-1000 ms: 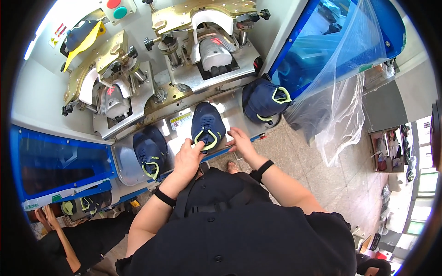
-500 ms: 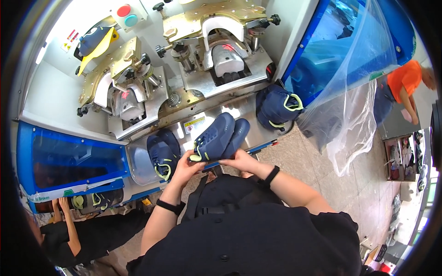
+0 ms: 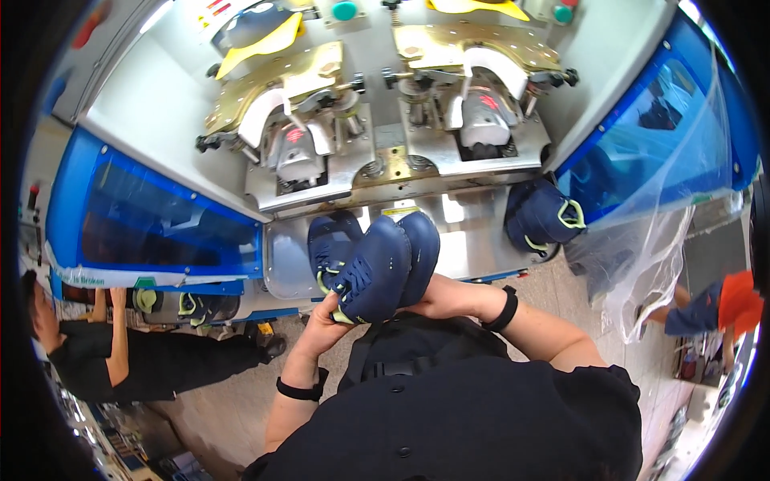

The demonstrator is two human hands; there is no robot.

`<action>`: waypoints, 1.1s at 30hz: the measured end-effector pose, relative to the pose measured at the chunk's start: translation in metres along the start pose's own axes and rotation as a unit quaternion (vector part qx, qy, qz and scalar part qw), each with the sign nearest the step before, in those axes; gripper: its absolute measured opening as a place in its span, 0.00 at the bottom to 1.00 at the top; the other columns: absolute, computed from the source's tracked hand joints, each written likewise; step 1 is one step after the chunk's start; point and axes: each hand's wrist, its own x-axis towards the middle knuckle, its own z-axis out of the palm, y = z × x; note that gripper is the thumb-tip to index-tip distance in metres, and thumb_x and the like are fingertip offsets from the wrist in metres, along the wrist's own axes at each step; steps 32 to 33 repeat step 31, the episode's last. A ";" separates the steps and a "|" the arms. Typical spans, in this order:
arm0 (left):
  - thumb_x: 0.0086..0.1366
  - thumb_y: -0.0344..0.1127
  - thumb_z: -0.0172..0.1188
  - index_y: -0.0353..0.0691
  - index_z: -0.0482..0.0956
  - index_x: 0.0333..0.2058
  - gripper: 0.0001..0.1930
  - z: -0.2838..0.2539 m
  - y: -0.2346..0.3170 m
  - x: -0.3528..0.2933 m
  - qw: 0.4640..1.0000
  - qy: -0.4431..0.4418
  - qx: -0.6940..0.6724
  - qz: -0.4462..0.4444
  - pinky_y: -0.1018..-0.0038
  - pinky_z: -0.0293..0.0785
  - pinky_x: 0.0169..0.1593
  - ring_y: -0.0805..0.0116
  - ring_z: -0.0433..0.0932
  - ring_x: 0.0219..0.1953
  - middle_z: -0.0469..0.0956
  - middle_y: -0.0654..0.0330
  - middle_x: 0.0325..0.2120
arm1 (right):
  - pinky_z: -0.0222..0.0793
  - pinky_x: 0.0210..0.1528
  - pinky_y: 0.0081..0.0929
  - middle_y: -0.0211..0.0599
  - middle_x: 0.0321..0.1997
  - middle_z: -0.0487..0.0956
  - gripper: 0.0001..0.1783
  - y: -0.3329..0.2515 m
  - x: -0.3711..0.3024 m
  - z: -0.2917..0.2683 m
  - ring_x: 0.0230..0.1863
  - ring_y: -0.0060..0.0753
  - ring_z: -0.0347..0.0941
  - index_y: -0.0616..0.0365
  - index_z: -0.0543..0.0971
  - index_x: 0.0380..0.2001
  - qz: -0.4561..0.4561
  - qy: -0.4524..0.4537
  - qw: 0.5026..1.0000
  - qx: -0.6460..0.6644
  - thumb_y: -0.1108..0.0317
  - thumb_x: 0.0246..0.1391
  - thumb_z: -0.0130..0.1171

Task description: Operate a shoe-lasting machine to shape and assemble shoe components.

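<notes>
In front of my chest I hold a pair of navy shoes with lime-green lining, side by side with the toes up. My left hand [image 3: 321, 325] is closed on the heel end of the laced left shoe [image 3: 373, 268]. Closed on the lower part of the right shoe [image 3: 423, 248] is my right hand [image 3: 439, 298], its fingertips partly hidden behind it. Just beyond them, a second navy pair [image 3: 329, 244] rests on the metal shelf [image 3: 469, 232]. Another navy pair [image 3: 544, 218] sits at the shelf's right end.
Behind the shelf stand two machine stations with gold plates [image 3: 481, 46] and metal shoe forms [image 3: 298, 156]. Blue-framed panels [image 3: 160, 212] flank them, clear plastic sheeting [image 3: 654, 240] hanging at right. A co-worker in black [image 3: 172, 357] is at left; a person in orange [image 3: 738, 301] is at right.
Both shoes have come up closer to me, still in my hands, and stand more upright. My view has swung, so the machine appears farther right. The person in orange appears lower at the right edge.
</notes>
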 end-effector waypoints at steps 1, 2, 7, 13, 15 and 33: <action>0.56 0.18 0.65 0.41 0.75 0.53 0.25 -0.005 0.000 -0.006 1.000 0.012 -0.001 0.002 0.73 0.71 0.55 0.73 0.74 0.51 0.77 0.64 0.50 | 0.66 0.58 0.37 0.47 0.53 0.77 0.21 -0.001 0.007 -0.001 0.56 0.48 0.71 0.57 0.76 0.51 -0.004 -0.011 1.000 0.000 0.79 0.51 0.55; 0.54 0.19 0.67 0.40 0.75 0.53 0.26 -0.010 0.000 -0.012 1.000 0.013 0.020 0.005 0.72 0.68 0.58 0.70 0.71 0.55 0.73 0.61 0.53 | 0.66 0.58 0.37 0.47 0.53 0.77 0.20 -0.001 0.014 -0.001 0.55 0.48 0.72 0.57 0.76 0.50 0.017 -0.036 0.999 0.024 0.78 0.52 0.56; 0.48 0.26 0.73 0.41 0.74 0.54 0.32 -0.009 0.034 -0.024 0.986 0.063 0.151 0.021 0.67 0.61 0.64 0.61 0.64 0.62 0.64 0.55 0.60 | 0.68 0.56 0.37 0.46 0.50 0.79 0.18 0.001 0.044 0.002 0.52 0.47 0.74 0.57 0.76 0.50 -0.005 -0.086 0.996 -0.002 0.73 0.54 0.59; 0.44 0.24 0.73 0.42 0.74 0.51 0.32 -0.011 0.029 -0.030 0.924 0.229 0.267 0.151 0.63 0.67 0.59 0.47 0.68 0.58 0.65 0.49 0.56 | 0.67 0.57 0.36 0.45 0.50 0.78 0.23 -0.018 0.076 0.007 0.52 0.44 0.74 0.58 0.73 0.53 0.030 -0.112 0.992 -0.052 0.74 0.52 0.60; 0.43 0.23 0.72 0.43 0.75 0.50 0.31 -0.016 0.031 -0.030 0.886 0.273 0.329 0.177 0.63 0.68 0.57 0.45 0.69 0.57 0.66 0.48 0.55 | 0.66 0.57 0.36 0.42 0.56 0.74 0.33 -0.023 0.079 0.008 0.56 0.40 0.70 0.58 0.66 0.60 0.035 0.030 0.999 0.011 0.74 0.49 0.61; 0.51 0.24 0.66 0.41 0.78 0.47 0.22 -0.032 0.014 -0.046 0.772 0.392 0.471 0.170 0.58 0.72 0.55 0.41 0.69 0.57 0.64 0.43 0.58 | 0.64 0.30 0.14 0.20 0.28 0.75 0.10 -0.060 0.117 0.018 0.27 0.12 0.66 0.57 0.79 0.41 0.177 0.129 0.897 0.385 0.64 0.61 0.60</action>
